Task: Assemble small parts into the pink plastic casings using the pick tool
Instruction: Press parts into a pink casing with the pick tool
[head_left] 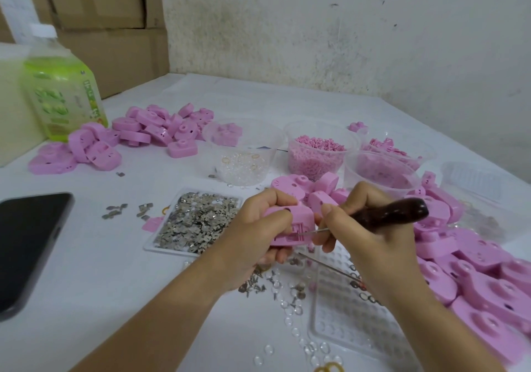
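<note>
Right hand (pixel 349 228), lower centre of frame, fingers curled round pick tool (pixel 396 212); thin shaft runs leftward. Left hand (pixel 260 228) grips pink casing (pixel 290 223), open cavity facing right. Tip appears inside cavity. Next push likely leftward along shaft axis.

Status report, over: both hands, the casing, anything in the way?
Left hand grips casing. Right hand holds pick, tip inside casing's open side. Nothing in the way; tray of metal parts beside left hand.
</note>
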